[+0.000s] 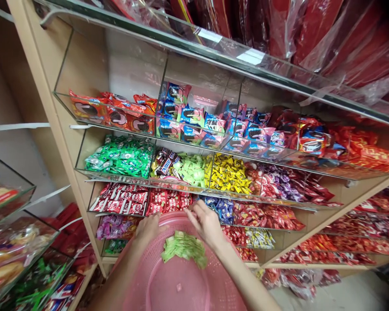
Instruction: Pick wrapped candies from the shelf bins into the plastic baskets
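Note:
A pink plastic basket [181, 285] is held low in front of me, with a small pile of light green wrapped candies [184, 249] in it. My left hand [148, 227] grips the basket's far left rim. My right hand [206, 222] reaches over the far rim toward the shelf, fingers bunched near the red candy bin [168, 201] and the blue candy bin [222, 207]. What its fingers pinch, if anything, I cannot make out.
Glass-fronted shelves hold bins of sweets: green packets [119, 156], light green candies [191, 169], yellow candies [228, 172], red wafer bars [121, 198], blue biscuit packs [194, 119]. Another glass rack [9, 242] stands at the left. Red packages fill the top shelf.

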### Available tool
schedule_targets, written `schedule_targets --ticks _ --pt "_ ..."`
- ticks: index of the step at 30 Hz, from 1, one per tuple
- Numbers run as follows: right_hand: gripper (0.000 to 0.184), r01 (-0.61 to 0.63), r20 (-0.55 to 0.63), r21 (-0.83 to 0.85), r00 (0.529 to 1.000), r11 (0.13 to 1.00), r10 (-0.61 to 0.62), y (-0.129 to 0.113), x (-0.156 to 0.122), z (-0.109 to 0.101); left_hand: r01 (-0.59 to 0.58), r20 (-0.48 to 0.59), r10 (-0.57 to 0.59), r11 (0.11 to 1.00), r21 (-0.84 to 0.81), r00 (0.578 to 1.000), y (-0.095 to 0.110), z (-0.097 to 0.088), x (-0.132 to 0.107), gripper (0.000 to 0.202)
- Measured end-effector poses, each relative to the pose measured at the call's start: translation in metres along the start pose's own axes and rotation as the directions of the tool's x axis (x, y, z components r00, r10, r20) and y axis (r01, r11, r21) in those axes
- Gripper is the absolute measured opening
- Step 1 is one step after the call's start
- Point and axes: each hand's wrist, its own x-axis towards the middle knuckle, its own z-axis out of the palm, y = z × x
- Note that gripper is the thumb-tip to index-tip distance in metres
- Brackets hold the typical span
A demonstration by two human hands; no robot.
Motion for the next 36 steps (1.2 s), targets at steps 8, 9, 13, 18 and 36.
schedule_targets --ticks 8,9,13,18,36 --pt "0.017 0.111 -0.007 -0.250 0.993 0.962 -0.117 0.019 0.079 -0.051 -0.007 -0.016 0.007 1.000 -0.001 1.000 -0.001 0.002 0.000 0.057" --pt "0.016 0.126 0.034 -0.275 0.992 0.953 -0.121 0.020 0.087 -0.051 -0.007 -0.016 0.007 1.000 -0.004 1.000 -0.001 0.002 0.000 0.058" --pt "0.020 0.125 0.132 -0.294 0.987 0.948 -0.090 0.024 0.106 -0.046 0.000 -0.014 0.000 1.000 -0.012 1.000 0.000 0.000 -0.002 0.058" --pt "0.029 0.099 0.208 -0.266 0.977 0.959 -0.043 0.025 0.112 -0.043 0.015 -0.002 -0.015 1.000 -0.018 1.000 0.000 -0.001 -0.003 0.058" --pt "0.026 0.117 0.045 -0.141 0.993 0.983 -0.111 0.019 0.104 -0.063 -0.003 -0.015 0.003 1.000 0.007 1.000 0.002 -0.004 -0.004 0.052"
